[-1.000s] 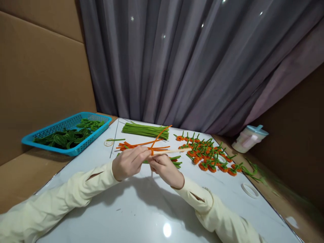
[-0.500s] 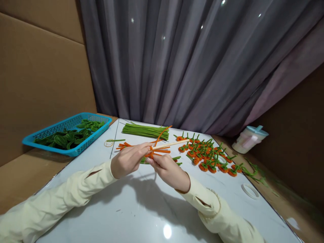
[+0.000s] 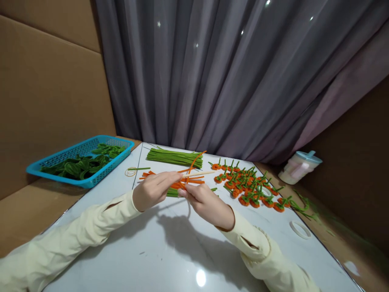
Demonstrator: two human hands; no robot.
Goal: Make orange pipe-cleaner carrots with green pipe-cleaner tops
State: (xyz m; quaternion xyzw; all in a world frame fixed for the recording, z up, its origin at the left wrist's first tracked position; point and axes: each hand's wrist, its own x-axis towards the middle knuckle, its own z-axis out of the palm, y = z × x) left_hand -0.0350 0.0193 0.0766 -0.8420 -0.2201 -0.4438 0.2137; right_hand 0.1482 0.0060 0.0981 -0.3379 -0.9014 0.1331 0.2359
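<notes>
Pinched in my left hand (image 3: 154,190) is a thin pale wooden stick (image 3: 202,174) that points right. My right hand (image 3: 208,205) has its fingers closed on an orange pipe cleaner (image 3: 195,161), whose free end rises above the fingers near the stick. Both hands are raised over the white table, fingertips close together. Beneath and behind them lie loose orange pipe cleaners (image 3: 199,179) and a few green ones (image 3: 172,193), partly hidden by my hands.
Green stems (image 3: 173,157) lie bundled behind my hands. Orange pieces with green stalks (image 3: 240,182) cover the table's right part, beside a white ring (image 3: 300,229). A blue basket (image 3: 91,180) holds green leaves at left; a lidded cup (image 3: 299,168) stands far right.
The stick has tilted closer to level, and less of it sticks out to the right. My right hand has shifted slightly right, and my fingertips have moved a little apart.
</notes>
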